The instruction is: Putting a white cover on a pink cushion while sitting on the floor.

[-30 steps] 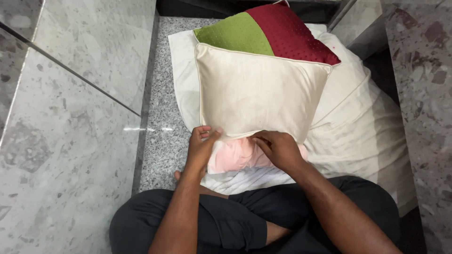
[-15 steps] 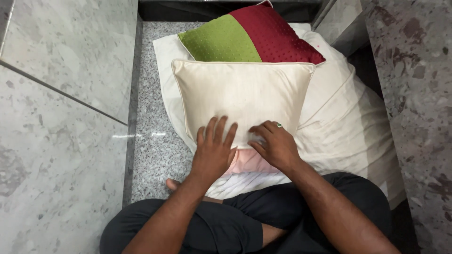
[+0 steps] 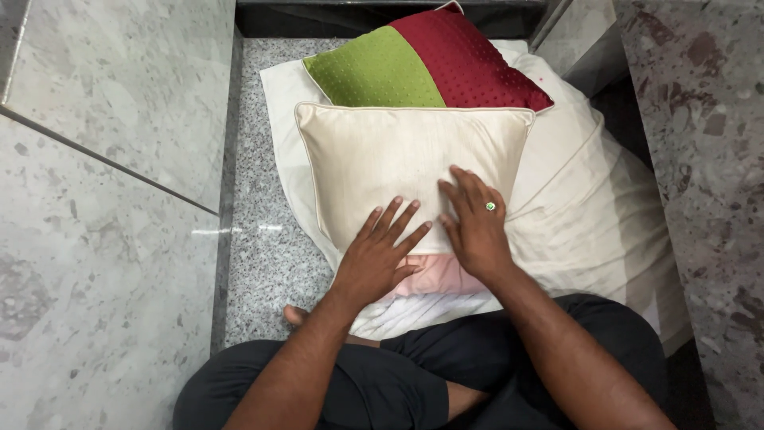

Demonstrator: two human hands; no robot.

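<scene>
Nearest to me: crossed legs in dark trousers, one bare foot poking out by the left knee, all on the speckled granite floor.

Left hand lies flat, palm down, fingers spread, on the near edge of the cream cushion. Right hand is just beside it, also flat on the cover, fingers slightly fanned and pointing away from me; there's a ring with a green stone on it. Neither hand is pinching or gripping anything, both only press.

The cream cushion sits on top of the stack, centred ahead of me. A pink fabric layer shows under its near edge, and below that a large white pillow spreads off to the right. Further back, a green and maroon cushion is partly tucked under the cream one's far edge.

Risks as I judge them:
- Stack is soft and uneven, so downward pressure near the edge could tip or slide the cream cushion toward me or sideways.
- The ring stone could snag the smooth cover if the right hand drags.
- Polished marble walls close in on both sides, little elbow room.
</scene>
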